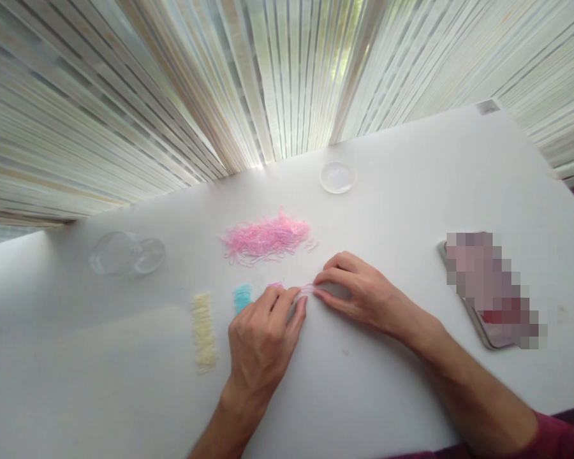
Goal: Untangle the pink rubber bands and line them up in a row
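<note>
A few thin pale pink strands point(307, 289) stretch between my two hands, low over the white table. My left hand point(263, 328) is closed, with index finger and thumb at the left end of these strands. From the right, my right hand point(361, 290) pinches their other end between thumb and fingertips. Just behind my left hand shows a small bit of a darker pink bundle point(276, 285), mostly hidden. A row of light blue strands point(242, 298) is partly covered by that hand. Further left lies a neat column of pale yellow strands point(203, 335). Beyond my hands spreads a loose pink heap point(268, 237).
Two round clear plastic pieces point(115, 254) lie at the left, touching or overlapping. Another clear round dish point(337, 177) sits near the back edge. At the right is a phone point(488, 287), partly blurred out. A striped string curtain point(296, 76) hangs behind the white table point(100, 382).
</note>
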